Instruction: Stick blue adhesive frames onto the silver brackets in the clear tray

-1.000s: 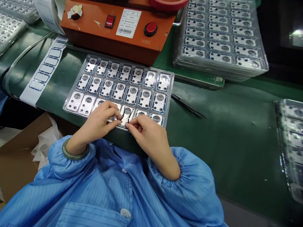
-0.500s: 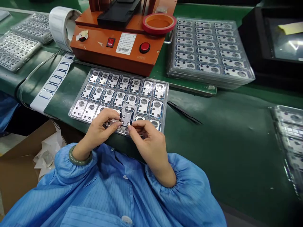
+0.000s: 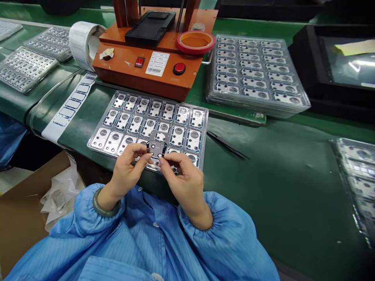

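Note:
Between my two hands, over the near edge of a clear plastic tray (image 3: 109, 145), is a small metal plate (image 3: 156, 148) with dark strips along its sides and round holes. My left hand (image 3: 130, 163) pinches its left side between thumb and fingers. At its lower right corner, my right hand (image 3: 183, 171) grips it the same way. Rows of similar silver plates sit in the tray's pockets, many with blue-black frame-shaped edging. Part of the tray's nearest row is hidden by my hands. Black tweezers (image 3: 227, 145) lie on the green mat to the right.
Behind the tray stands an orange machine (image 3: 123, 70) with a red tape roll (image 3: 195, 41) on it. A label strip (image 3: 70, 103) runs from a white roll (image 3: 83, 45). Stacked trays (image 3: 254, 95) stand back right, another stack (image 3: 356, 175) far right. A cardboard box (image 3: 26, 207) is below left.
The held plate has tilted flatter and come slightly nearer to me, with both hands still pinching it. The whole view has shifted a little; the tray and tweezers stay in place.

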The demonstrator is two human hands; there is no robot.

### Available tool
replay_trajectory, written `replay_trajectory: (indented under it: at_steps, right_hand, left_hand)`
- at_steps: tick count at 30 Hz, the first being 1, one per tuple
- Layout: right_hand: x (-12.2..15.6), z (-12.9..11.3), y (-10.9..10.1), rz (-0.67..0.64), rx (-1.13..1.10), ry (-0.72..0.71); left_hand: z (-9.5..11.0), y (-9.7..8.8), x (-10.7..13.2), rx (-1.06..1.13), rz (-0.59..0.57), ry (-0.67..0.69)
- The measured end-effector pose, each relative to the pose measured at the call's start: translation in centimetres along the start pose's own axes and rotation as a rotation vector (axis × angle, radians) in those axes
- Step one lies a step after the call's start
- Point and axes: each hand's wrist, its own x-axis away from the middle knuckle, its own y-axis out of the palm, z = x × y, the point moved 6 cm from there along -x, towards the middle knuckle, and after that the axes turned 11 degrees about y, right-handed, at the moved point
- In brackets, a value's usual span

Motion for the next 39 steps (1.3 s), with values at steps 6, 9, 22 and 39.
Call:
replay_trajectory:
  at_steps: [6, 9, 22, 39]
  right_hand:
    - [0.17, 0.22, -0.10, 0.009, -0.007, 0.003]
    - [0.24, 0.11, -0.03, -0.003, -0.001, -0.012]
    - [0.31, -0.31, 0.36, -0.051, -0.013, -0.090]
    - [0.35, -0.21, 0.84, -0.128, -0.077, -0.088]
  left_hand:
    - [0.39, -0.05, -0.08, 0.032, -0.002, -0.021]
    - [0.46, -0.13, -0.06, 0.046, -0.028, -0.032]
    - [-0.04, 0.15, 0.17, 0.051, 0.067, -0.142]
    - [0.69, -0.70, 0.08, -0.047, 0.134, 0.005]
